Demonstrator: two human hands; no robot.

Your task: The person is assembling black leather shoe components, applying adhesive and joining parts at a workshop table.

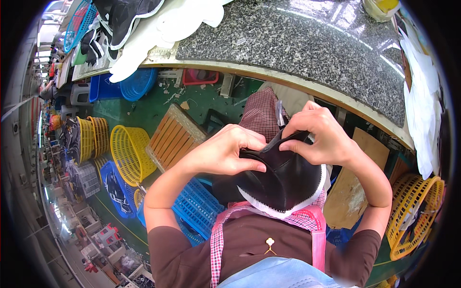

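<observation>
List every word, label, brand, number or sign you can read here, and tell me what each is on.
None can be read.
Black piece with white edging, held by the left hand and right hand: no lettering shows.
Speckled slab: no lettering shows.
Red and white things at lower left: too small and blurred to tell.

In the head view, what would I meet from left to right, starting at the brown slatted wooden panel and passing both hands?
Brown slatted wooden panel, left hand, black smooth piece with curved white edging, right hand, yellow perforated plastic basket.
</observation>
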